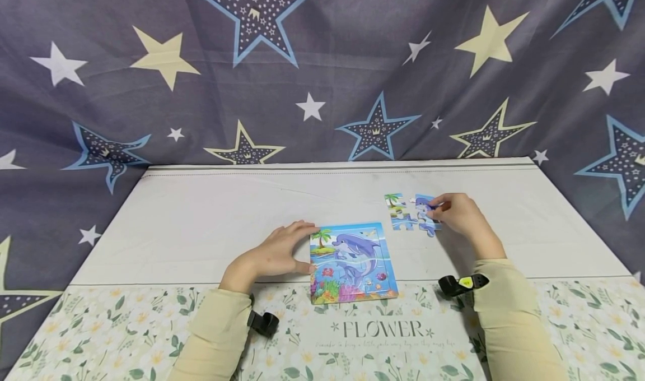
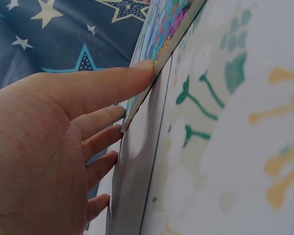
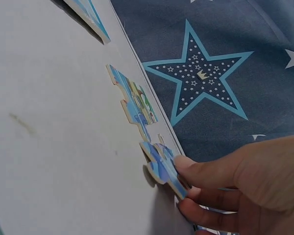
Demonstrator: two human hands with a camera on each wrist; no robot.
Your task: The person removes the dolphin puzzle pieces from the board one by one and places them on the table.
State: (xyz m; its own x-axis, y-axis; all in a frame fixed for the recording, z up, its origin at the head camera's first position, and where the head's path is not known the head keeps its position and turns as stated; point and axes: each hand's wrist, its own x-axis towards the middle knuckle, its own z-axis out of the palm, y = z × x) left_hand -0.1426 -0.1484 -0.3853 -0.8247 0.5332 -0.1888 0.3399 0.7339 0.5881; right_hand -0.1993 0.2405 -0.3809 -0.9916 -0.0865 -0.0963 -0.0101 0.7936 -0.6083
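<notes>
A dolphin picture puzzle in its flat board [image 1: 347, 263] lies at the table's middle. My left hand [image 1: 274, 252] rests at its left side, thumb and fingers stretched out, fingertips touching the edge. In the left wrist view the thumb [image 2: 108, 88] lies against the board's rim. To the board's upper right, my right hand [image 1: 461, 218] pinches a blue puzzle piece with a dolphin [image 1: 423, 203]. The right wrist view shows this piece [image 3: 161, 166] slightly tilted, with a shadow below its near edge. Just left of it lie palm-tree puzzle pieces [image 1: 400, 215], joined together.
A white tabletop [image 1: 211, 218] stretches behind the board. Its front is covered by a flowered cloth [image 1: 126, 325] with the printed word FLOWER. A dark curtain with stars [image 1: 262, 101] hangs behind and at both sides. Each wrist wears a black camera strap.
</notes>
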